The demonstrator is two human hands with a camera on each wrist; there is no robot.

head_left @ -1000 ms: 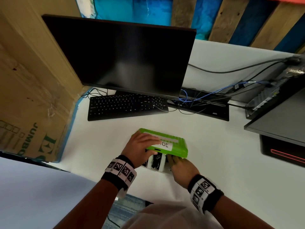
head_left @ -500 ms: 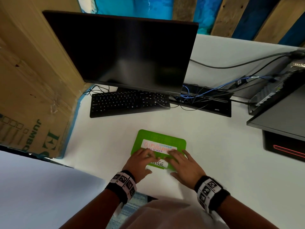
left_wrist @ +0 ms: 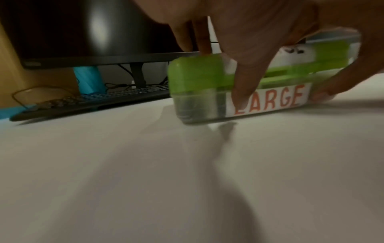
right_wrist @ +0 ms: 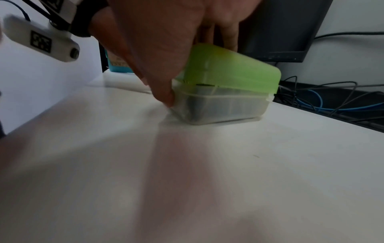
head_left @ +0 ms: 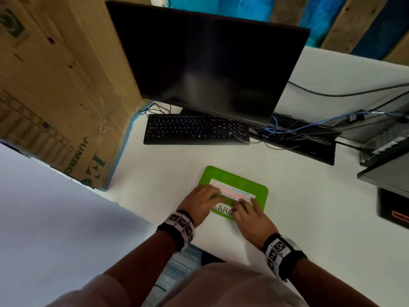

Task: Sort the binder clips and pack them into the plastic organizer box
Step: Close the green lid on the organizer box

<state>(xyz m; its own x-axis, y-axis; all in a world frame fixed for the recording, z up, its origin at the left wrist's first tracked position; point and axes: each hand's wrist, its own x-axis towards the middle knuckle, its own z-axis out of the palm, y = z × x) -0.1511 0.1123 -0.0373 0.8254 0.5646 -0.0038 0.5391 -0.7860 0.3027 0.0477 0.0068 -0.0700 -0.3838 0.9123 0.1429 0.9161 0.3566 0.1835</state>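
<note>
The organizer box (head_left: 250,185) sits on the white table in front of me, green lid down over a clear base with a "LARGE" label (left_wrist: 288,100) on its front. My left hand (head_left: 207,199) lies on the lid's near left part, fingers on top and thumb (left_wrist: 245,82) pressed down the front wall. My right hand (head_left: 247,210) covers the near right part, with its thumb (right_wrist: 162,92) hooked at the base's front corner. Dark binder clips (right_wrist: 209,105) show dimly through the clear base (right_wrist: 239,113). In the right wrist view the lid (right_wrist: 230,70) sits slightly tilted on the base.
A black keyboard (head_left: 194,129) and dark monitor (head_left: 210,69) stand behind the box. A large cardboard carton (head_left: 55,96) walls the left side. Tangled cables (head_left: 298,134) and black equipment (head_left: 394,209) lie at the right.
One second ago my left hand held the lid raised over the clip compartments. The lid has since come down, and both hands now rest on it.
</note>
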